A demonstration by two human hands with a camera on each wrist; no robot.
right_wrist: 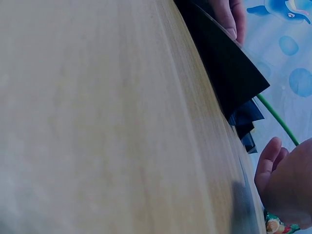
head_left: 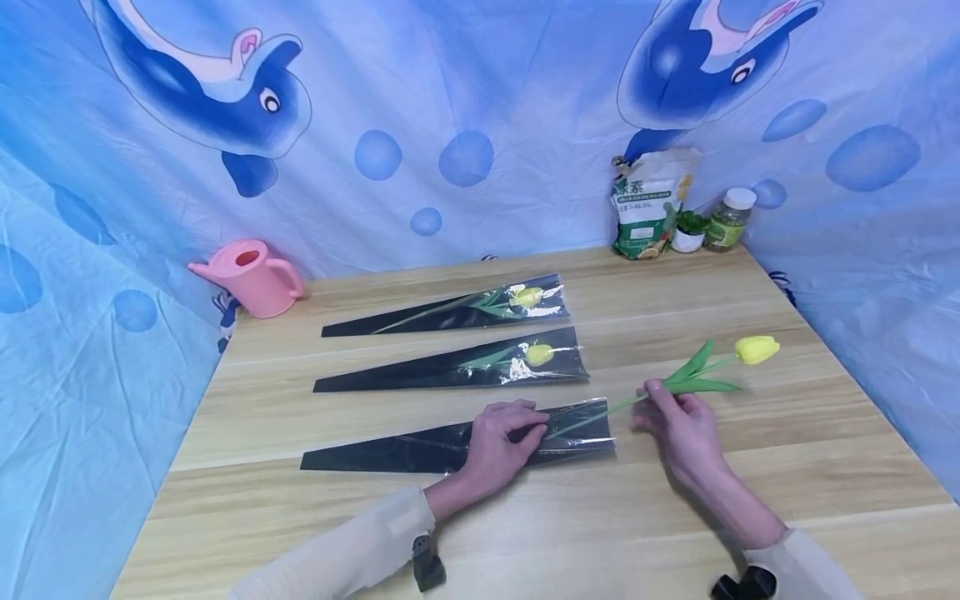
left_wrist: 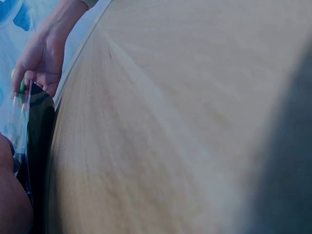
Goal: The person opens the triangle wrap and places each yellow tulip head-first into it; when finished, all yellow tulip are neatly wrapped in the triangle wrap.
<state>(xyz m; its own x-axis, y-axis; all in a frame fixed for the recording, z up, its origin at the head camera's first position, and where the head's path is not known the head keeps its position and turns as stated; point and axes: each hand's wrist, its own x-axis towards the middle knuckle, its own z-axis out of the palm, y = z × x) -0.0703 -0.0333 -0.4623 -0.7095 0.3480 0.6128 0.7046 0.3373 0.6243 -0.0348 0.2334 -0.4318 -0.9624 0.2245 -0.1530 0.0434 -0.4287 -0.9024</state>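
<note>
In the head view, a yellow artificial tulip [head_left: 693,377] is pinched at the stem by my right hand [head_left: 688,433], its bloom pointing up and right. The lower stem reaches into the wide, open end of the nearest flower sleeve [head_left: 397,451], which is black with a clear film front. My left hand [head_left: 501,443] pinches this sleeve near its opening. From the right wrist camera, the left fingers [right_wrist: 225,19] show at the edge of the black sleeve [right_wrist: 224,58], with the green stem [right_wrist: 278,118] slanting out of it. The left wrist view shows the right hand [left_wrist: 45,58] beyond the sleeve's mouth.
Two more sleeves [head_left: 420,375] [head_left: 405,323], each with a yellow tulip inside, lie parallel farther back. A pink watering can [head_left: 258,283] stands at the back left. At the back right are a green-and-white pouch [head_left: 647,208], a small potted plant [head_left: 687,239] and a lidded jar [head_left: 727,223].
</note>
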